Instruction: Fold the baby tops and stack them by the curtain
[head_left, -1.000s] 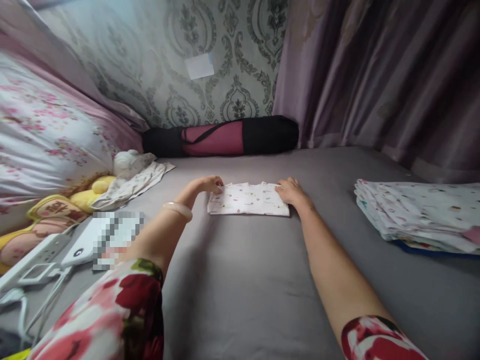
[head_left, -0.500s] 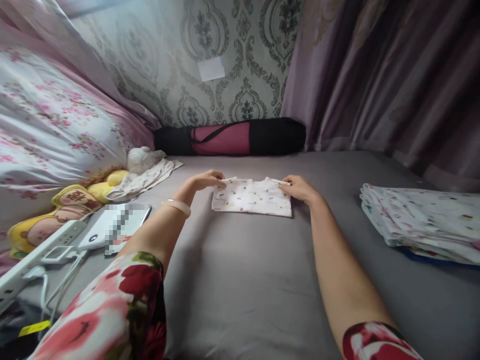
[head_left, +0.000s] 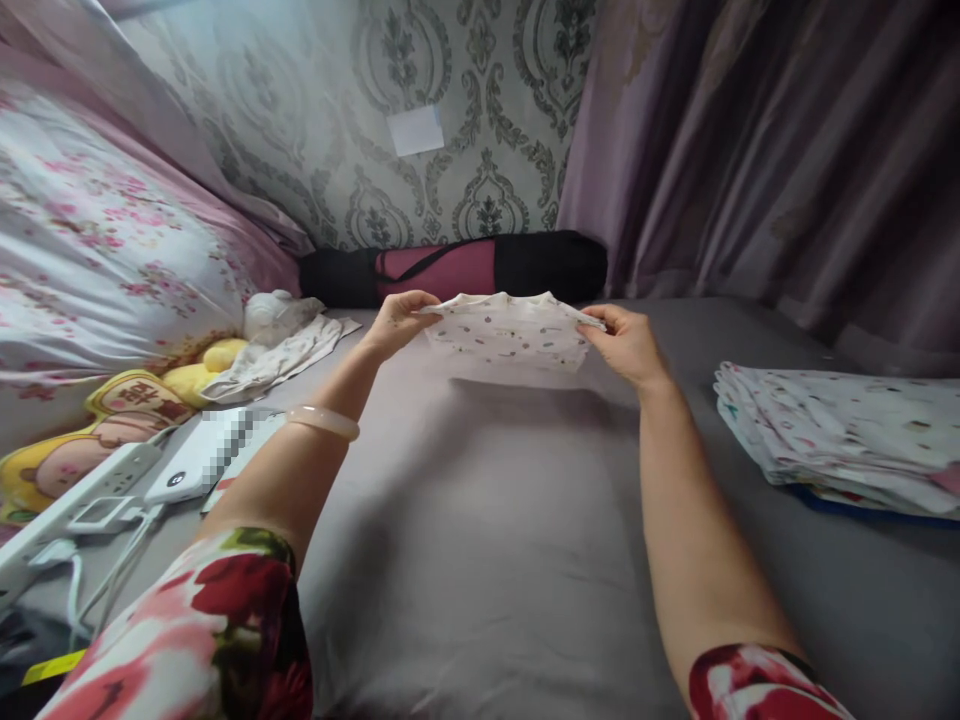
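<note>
A white cloth with small printed figures hangs in the air above the grey bed sheet, its shadow falling on the sheet below. It looks like a small folded garment with a wavy upper edge. My left hand pinches its upper left corner, and a pale bangle circles that forearm. At the upper right corner, my right hand grips the cloth between thumb and fingers.
Folded printed cloths lie stacked at the right. A black and pink long bag rests against the wall. At the left are a power strip with cables, a white device, plush toys and a crumpled cloth.
Both hands have raised the cloth off the sheet, and it now hangs tilted between them. The view has shifted slightly.
</note>
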